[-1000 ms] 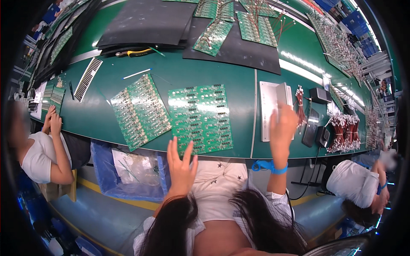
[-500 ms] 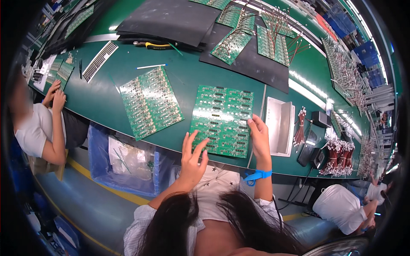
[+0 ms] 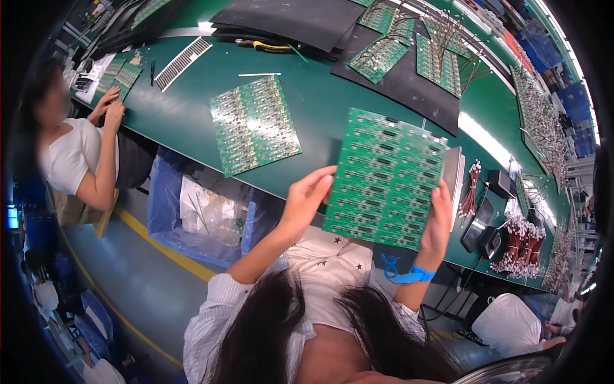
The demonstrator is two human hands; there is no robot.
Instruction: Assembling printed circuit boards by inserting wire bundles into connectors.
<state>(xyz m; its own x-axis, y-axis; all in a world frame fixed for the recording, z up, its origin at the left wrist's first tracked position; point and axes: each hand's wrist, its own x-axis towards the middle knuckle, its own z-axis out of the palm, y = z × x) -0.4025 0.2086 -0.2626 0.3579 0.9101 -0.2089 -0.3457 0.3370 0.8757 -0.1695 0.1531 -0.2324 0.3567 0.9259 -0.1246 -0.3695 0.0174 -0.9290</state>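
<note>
A green circuit board panel (image 3: 386,179) with rows of small black parts is lifted off the table, tilted up toward me. My left hand (image 3: 311,195) grips its left edge, thumb along the side. On the opposite edge my right hand (image 3: 438,221) is closed, fingers partly behind the board; a blue wrist strap (image 3: 409,275) circles that wrist. A second circuit board panel (image 3: 256,125), with shiny solder spots, lies flat on the green table (image 3: 320,96) to the left. The raised board partly covers a metal tray (image 3: 451,185) on the right.
Pliers with yellow handles (image 3: 272,47) and a white-blue stick (image 3: 259,75) lie behind. Wired boards (image 3: 380,57) rest on a black mat (image 3: 409,102). Cable bundles (image 3: 519,246) are at right. A blue-lined bin (image 3: 169,211) stands below the table edge. Another person (image 3: 83,147) works at left.
The board rose from the table and tilted toward me. My left hand went from resting over its lower left to gripping its left edge; my right hand still holds the right edge. The view shifted.
</note>
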